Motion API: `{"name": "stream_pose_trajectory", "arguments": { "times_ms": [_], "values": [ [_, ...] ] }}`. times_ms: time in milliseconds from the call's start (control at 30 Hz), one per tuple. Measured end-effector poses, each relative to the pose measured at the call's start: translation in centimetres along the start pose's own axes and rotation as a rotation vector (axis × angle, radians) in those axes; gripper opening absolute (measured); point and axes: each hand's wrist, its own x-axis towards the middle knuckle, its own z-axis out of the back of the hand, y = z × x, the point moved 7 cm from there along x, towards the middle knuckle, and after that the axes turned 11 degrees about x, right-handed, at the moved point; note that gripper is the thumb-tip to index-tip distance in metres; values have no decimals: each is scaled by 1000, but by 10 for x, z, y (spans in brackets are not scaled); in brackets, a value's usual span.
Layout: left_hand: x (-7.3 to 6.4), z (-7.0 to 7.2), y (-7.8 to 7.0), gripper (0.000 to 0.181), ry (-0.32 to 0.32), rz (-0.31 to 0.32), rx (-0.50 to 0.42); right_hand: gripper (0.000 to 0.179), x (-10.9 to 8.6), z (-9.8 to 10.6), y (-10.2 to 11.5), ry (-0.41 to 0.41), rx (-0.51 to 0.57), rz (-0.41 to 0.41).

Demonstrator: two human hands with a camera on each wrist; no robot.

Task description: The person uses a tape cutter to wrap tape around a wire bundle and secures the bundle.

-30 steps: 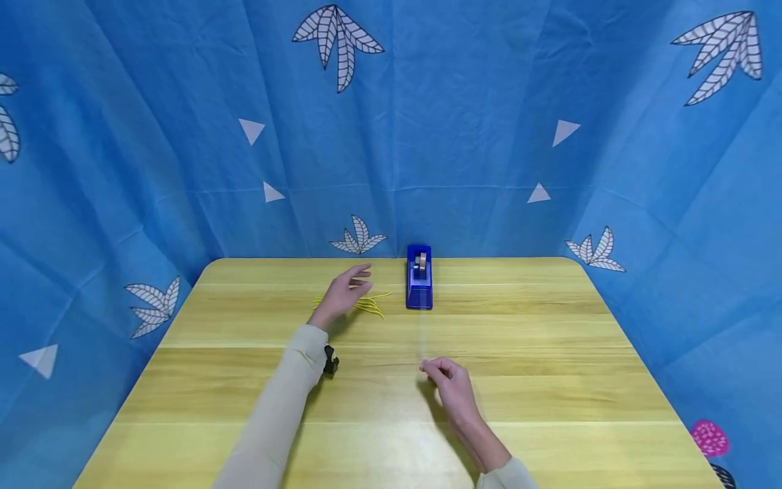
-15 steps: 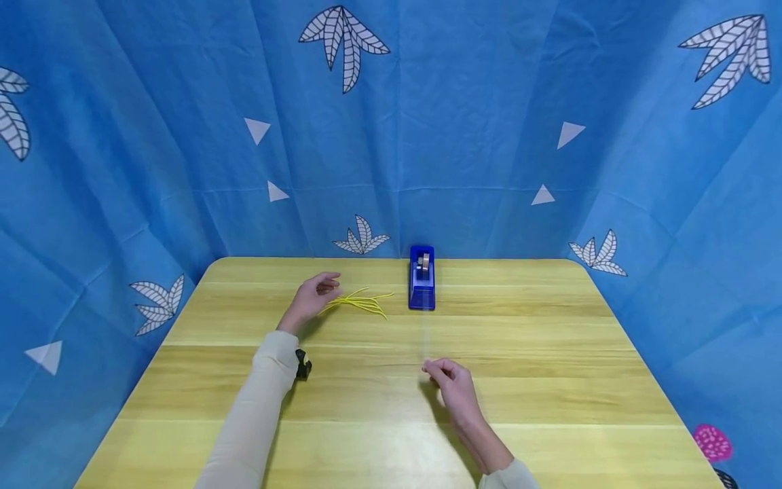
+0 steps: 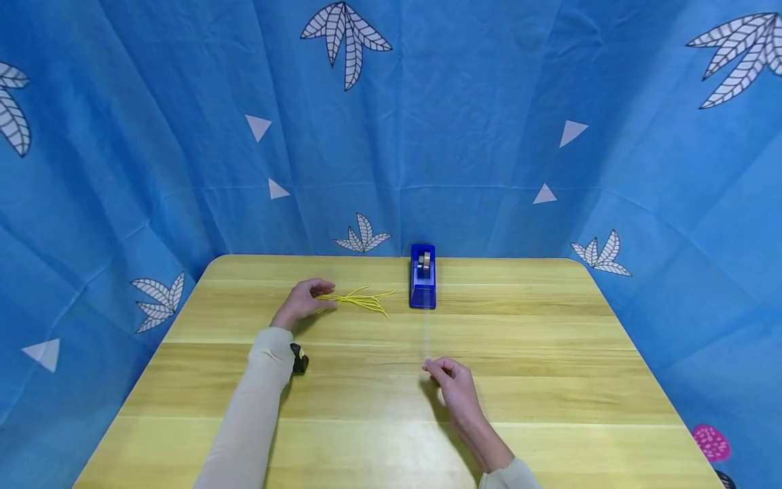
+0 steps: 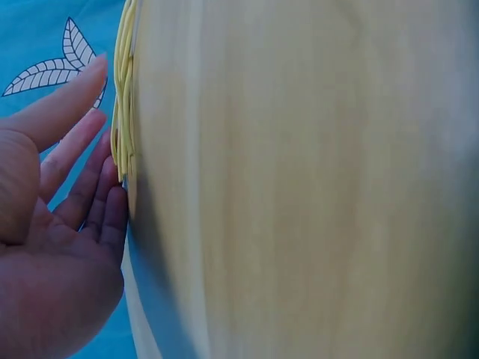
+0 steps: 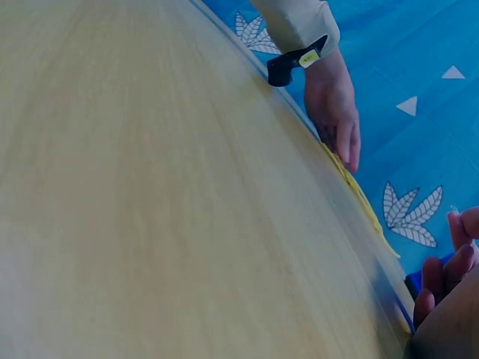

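My left hand (image 3: 302, 302) lies on the wooden table (image 3: 550, 380), at the left end of a bundle of thin yellow strands (image 3: 360, 299). In the left wrist view its fingers (image 4: 90, 202) are nearly straight, with their tips against the strands (image 4: 123, 112). A blue tape dispenser (image 3: 423, 278) stands just right of the strands, near the table's far edge. From it a faint clear tape strip (image 3: 425, 333) runs toward me. My right hand (image 3: 449, 380) pinches the strip's near end with curled fingers. The right wrist view shows the left hand (image 5: 333, 105) beside the strands (image 5: 359, 194).
Blue patterned cloth (image 3: 464, 136) hangs behind and on both sides of the table. A small black wrist mount (image 3: 299, 358) sits on my left sleeve. Bare wood stretches along the table's right side and front.
My left hand has slid left, from over the yellow strands to their left end, and its fingers now touch them. The right hand has stayed in place holding the tape strip.
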Motion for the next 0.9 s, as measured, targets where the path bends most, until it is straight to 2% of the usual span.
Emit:
{"name": "stream_pose_trajectory", "arguments": {
  "times_ms": [167,467,900],
  "values": [
    [0,2,3,48,11,10,15,24,1,0,-1,3,3,-4],
    [3,3,7,28,-43,40,127,24,2,1,-2,-4,1,-9],
    [2,7,10,19,-88,120,132,22,1,1,-2,-8,7,-5]
  ]
}}
